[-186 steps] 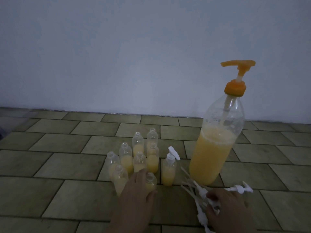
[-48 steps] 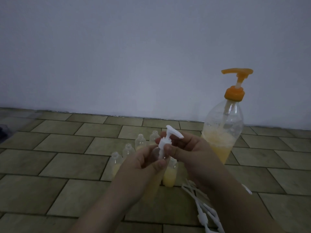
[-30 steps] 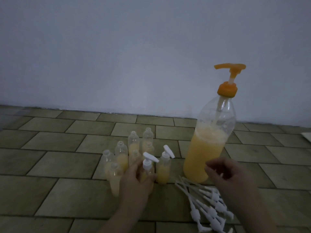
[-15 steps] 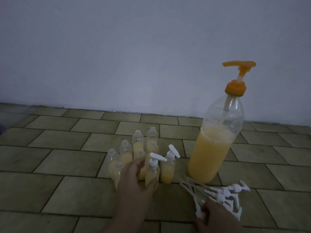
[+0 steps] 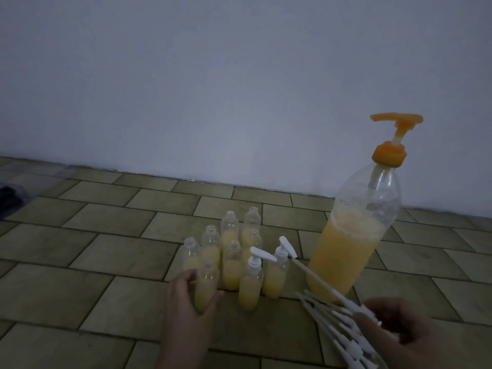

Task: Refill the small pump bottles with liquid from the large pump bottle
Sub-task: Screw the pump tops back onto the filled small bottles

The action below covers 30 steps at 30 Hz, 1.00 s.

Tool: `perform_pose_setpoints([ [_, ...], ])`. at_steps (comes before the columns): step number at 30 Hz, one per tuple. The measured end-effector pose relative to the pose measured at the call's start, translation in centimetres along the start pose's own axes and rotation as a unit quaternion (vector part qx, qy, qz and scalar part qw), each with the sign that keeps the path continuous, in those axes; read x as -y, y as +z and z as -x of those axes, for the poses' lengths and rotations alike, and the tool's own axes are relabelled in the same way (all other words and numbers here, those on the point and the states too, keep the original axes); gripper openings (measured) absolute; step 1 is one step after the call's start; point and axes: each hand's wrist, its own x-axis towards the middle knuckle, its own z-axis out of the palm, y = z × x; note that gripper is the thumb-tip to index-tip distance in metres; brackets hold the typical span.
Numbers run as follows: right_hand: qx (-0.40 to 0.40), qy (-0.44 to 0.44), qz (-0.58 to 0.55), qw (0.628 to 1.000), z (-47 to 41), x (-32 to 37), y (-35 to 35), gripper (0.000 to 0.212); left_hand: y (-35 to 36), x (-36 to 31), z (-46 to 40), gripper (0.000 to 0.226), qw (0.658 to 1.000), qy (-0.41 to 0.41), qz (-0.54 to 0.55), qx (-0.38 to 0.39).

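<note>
A large clear bottle (image 5: 351,251) with an orange pump head, about half full of yellow liquid, stands on the tiled floor at the right. Left of it stands a cluster of small bottles (image 5: 231,246) holding yellow liquid, several without caps. Two of them (image 5: 274,272) carry white pump tops. My left hand (image 5: 186,302) wraps around the nearest uncapped small bottle (image 5: 206,283), which stands on the floor. My right hand (image 5: 391,320) holds a white pump top (image 5: 319,278) by its head, its long tube slanting up to the left.
A pile of loose white pump tops (image 5: 346,339) lies on the floor under my right hand. A plain wall rises close behind the bottles. A dark object (image 5: 10,195) sits at the far left edge.
My left hand left the newly capped bottle and closed on the nearest uncapped one. My right hand lifted one pump top out of the pile.
</note>
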Motion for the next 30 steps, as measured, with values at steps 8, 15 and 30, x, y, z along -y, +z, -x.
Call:
perform_pose_setpoints([
  [8,-0.009,-0.079,-0.112,0.991,0.2,3.9,0.5,0.034,-0.4,0.3,-0.5,0.03,0.996,0.067,0.008,0.055],
  [15,0.073,-0.118,-0.19,0.972,-0.9,7.2,2.5,0.015,-2.5,-3.4,0.4,0.04,0.971,0.235,0.001,0.05],
  [30,0.119,-0.109,-0.16,0.974,-1.6,8.3,2.0,0.047,-3.6,-4.0,1.1,0.048,0.958,0.274,-0.067,0.04],
])
